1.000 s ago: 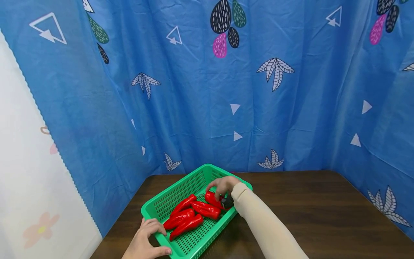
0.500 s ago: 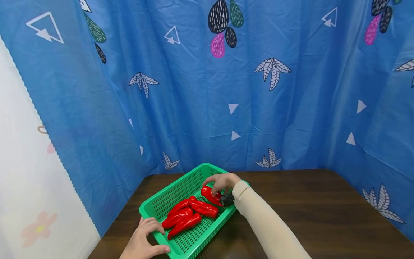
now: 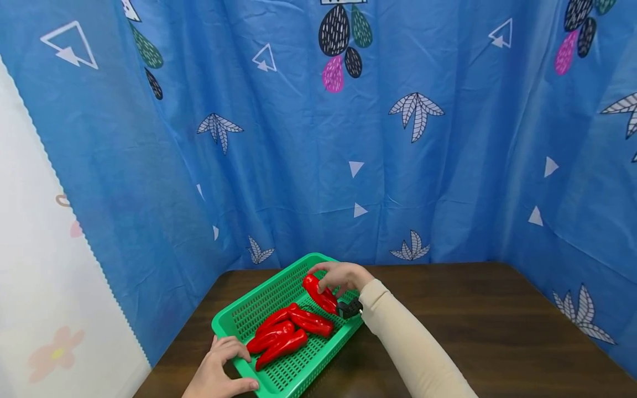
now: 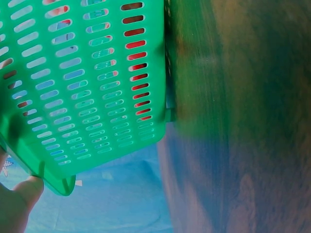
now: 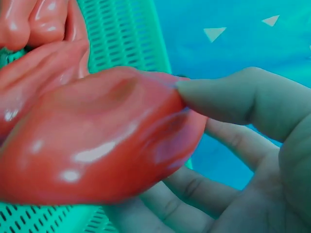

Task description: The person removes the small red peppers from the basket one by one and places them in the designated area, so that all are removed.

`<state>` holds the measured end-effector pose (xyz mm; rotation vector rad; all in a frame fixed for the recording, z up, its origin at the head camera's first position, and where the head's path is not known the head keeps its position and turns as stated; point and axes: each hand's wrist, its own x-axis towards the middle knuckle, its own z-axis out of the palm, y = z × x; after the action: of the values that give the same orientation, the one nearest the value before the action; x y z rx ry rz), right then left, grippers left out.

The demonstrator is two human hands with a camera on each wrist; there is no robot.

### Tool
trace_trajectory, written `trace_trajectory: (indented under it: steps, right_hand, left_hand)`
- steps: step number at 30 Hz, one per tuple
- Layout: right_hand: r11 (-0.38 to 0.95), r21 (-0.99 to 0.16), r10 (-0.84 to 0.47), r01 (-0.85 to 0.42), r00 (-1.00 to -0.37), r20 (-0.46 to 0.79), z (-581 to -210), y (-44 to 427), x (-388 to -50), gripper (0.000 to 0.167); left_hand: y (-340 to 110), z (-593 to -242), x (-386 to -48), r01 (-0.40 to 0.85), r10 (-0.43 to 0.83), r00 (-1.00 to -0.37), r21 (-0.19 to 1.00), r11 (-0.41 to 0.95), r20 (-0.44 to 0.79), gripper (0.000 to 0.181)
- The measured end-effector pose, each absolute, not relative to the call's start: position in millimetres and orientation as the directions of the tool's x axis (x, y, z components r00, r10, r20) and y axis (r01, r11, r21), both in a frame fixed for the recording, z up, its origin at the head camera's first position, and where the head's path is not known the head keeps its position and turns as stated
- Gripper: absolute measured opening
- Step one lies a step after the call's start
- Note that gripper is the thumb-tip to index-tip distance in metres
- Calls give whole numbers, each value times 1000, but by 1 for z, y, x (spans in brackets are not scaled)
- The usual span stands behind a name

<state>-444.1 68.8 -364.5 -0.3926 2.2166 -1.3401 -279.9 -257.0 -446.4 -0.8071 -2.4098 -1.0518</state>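
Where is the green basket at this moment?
In the head view, the green basket stands on the left part of the dark table, with the left hand gripping its near end.

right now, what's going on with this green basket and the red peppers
A person has both hands at a green plastic basket on a dark wooden table. Their right hand grips a red pepper at the basket's far end; whether it is fully clear of the basket floor is hard to tell. Their left hand holds the rim at the near end. Four other red peppers lie bunched together inside.
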Motion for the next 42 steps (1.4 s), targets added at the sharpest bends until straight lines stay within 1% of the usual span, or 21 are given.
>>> trace_trajectory:
  steps: [5,13,19,22,29,37,42]
  right_hand:
    - [413,-910,-484,26,-840,-244,-360,70,-440,62]
    - [334,-942,-464,37,-863,-198,-355,76,-432,59]
    - [269,-963,-459,28,-875,-154,-351,81,-424,60]
    - [227,-974,-457,20,-881,-125,-351,85,-420,61]
    - [124,-992,-447,13,-892,-68,-354,101,-412,62]
    - [69,-998,-417,1,-908,-30,-351,125,-402,62]
    - [53,-999,-411,-5,-912,-17,-350,140,-398,63]
  left_hand:
    - [-257,-446,-280,640,348,-759,528,559,551,36]
    - [-258,-449,-281,646,345,-754,540,539,558,42]
    - [-258,-449,-279,632,318,-770,588,505,553,37]
    - [-258,-449,-279,635,316,-767,587,502,558,36]
    - [-259,-449,-281,642,337,-757,539,545,560,41]
    - [-259,-448,-279,637,328,-765,579,508,554,36]
    - [-259,-448,-279,641,333,-763,580,502,554,35]
